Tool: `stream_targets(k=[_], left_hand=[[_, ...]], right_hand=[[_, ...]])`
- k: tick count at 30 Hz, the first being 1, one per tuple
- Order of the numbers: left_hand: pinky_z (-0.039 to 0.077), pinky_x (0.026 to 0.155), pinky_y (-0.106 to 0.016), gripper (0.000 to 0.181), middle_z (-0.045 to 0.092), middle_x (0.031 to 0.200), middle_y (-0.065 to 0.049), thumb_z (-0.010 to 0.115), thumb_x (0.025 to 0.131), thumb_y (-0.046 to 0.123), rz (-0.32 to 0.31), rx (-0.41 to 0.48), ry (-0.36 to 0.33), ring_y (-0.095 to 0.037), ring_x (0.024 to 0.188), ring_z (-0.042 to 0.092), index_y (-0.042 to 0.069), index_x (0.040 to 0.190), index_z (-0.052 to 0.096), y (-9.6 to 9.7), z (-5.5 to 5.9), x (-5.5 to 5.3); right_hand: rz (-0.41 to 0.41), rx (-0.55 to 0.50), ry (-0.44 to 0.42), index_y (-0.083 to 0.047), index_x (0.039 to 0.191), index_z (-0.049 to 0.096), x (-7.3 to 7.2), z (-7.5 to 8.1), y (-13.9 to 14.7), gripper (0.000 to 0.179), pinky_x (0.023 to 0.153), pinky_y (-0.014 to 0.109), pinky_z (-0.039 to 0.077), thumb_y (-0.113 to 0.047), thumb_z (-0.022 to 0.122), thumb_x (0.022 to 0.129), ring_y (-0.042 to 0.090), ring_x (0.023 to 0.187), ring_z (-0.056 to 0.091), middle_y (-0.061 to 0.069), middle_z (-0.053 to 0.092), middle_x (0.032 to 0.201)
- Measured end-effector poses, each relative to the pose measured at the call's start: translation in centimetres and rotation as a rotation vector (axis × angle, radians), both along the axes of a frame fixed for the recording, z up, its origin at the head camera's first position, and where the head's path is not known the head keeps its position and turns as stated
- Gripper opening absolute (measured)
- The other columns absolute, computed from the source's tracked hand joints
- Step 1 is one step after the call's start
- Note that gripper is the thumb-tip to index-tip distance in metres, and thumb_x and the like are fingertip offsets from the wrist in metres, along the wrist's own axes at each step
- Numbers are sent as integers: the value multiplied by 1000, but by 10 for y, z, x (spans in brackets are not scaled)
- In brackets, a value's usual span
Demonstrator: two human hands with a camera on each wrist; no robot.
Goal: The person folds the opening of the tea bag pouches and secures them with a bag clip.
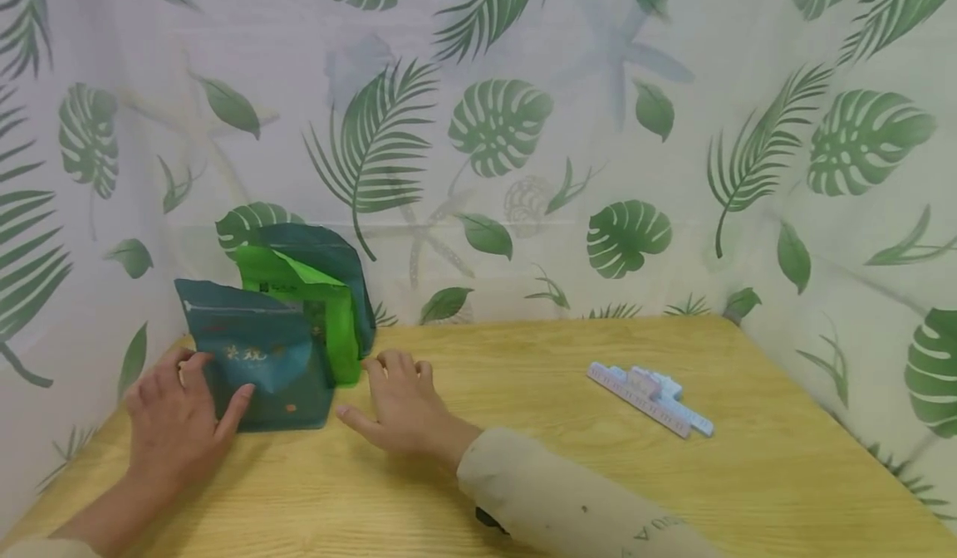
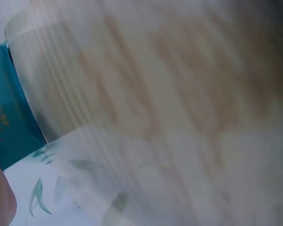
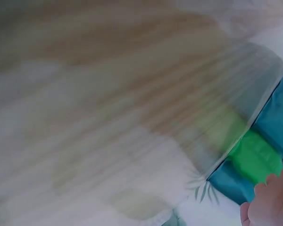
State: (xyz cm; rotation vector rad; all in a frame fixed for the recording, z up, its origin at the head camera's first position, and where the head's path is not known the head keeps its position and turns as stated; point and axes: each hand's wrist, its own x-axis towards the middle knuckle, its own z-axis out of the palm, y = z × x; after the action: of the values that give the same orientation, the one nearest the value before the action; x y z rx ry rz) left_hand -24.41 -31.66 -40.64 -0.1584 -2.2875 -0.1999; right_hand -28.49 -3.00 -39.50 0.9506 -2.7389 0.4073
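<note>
In the head view, three stand-up pouches form a row from front to back at the table's left: a dark teal pouch (image 1: 265,375) with light lettering, a bright green pouch (image 1: 342,338), and another dark teal pouch (image 1: 317,238) partly covered by the green one. My left hand (image 1: 175,413) is at the front pouch's left edge, its thumb lying across the lower front. Near the green pouch's right edge is my right hand (image 1: 407,404), fingers loosely bent and thumb pointing left. Whether its fingertips touch that pouch I cannot tell.
Two long sealing clips, one pink (image 1: 643,404) and one pale blue (image 1: 699,423), lie together on the wooden table (image 1: 508,375) toward the right. A leaf-patterned cloth (image 1: 523,276) stands behind the table and along both sides. Both wrist views are largely blurred.
</note>
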Motion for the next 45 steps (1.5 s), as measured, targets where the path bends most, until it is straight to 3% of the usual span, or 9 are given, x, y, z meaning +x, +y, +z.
stream_targets(k=[5, 9, 14, 17, 23, 32, 38, 45], left_hand=[[27, 79, -64, 81, 38, 127, -33, 43, 98, 62, 92, 15, -84, -50, 108, 35, -15, 122, 42, -8, 0, -1], [26, 81, -64, 77, 39, 126, -34, 47, 98, 59, 126, 26, -175, -53, 108, 35, -15, 121, 44, -17, -3, -2], [28, 85, -68, 75, 45, 126, -35, 47, 99, 59, 99, -14, -290, -56, 113, 39, -14, 119, 51, -23, -9, -4], [28, 89, -69, 79, 47, 126, -37, 48, 98, 60, 65, -43, -325, -56, 114, 41, -16, 118, 52, -23, -11, -6], [32, 85, -67, 78, 51, 117, -37, 51, 97, 58, 12, -38, -334, -54, 106, 46, -19, 113, 49, -24, -11, -11], [36, 76, -59, 65, 54, 92, -25, 54, 98, 53, -53, -24, -381, -46, 92, 51, -11, 98, 50, -30, -9, -13], [38, 74, -57, 53, 55, 86, -18, 59, 96, 50, -91, -30, -336, -39, 86, 53, 0, 83, 50, -31, -15, -12], [39, 70, -55, 50, 56, 80, -13, 64, 94, 49, -131, -54, -236, -37, 82, 55, 4, 76, 51, -26, -17, -12]], right_hand=[[8, 91, 44, -14, 144, 46, 0, 0, -14, 73, 88, 40, 29, -69, 31, 99, 22, 120, 41, 3, 46, 133], [-3, 127, 59, -16, 143, 47, -1, 0, -24, 73, 88, 40, 30, -71, 28, 98, 22, 122, 42, 2, 47, 134], [-21, 142, 40, -19, 144, 48, 0, 1, -31, 71, 89, 40, 30, -70, 27, 99, 20, 117, 42, 1, 48, 135], [-18, 165, 40, -20, 141, 50, 2, 4, -34, 67, 90, 41, 30, -68, 26, 101, 19, 114, 42, -1, 49, 132], [13, 251, 58, -21, 132, 53, 4, 3, -38, 56, 88, 39, 29, -63, 30, 102, 17, 107, 40, -3, 48, 120], [52, 313, 69, -20, 124, 52, 7, -2, -46, 53, 88, 36, 31, -62, 29, 103, 15, 108, 41, -3, 49, 125], [44, 327, 95, -19, 121, 52, 9, -4, -44, 51, 87, 36, 32, -61, 29, 103, 15, 108, 45, -3, 51, 123], [32, 312, 90, -18, 114, 54, 11, -5, -40, 53, 90, 37, 33, -60, 24, 104, 14, 105, 46, -4, 54, 114]])
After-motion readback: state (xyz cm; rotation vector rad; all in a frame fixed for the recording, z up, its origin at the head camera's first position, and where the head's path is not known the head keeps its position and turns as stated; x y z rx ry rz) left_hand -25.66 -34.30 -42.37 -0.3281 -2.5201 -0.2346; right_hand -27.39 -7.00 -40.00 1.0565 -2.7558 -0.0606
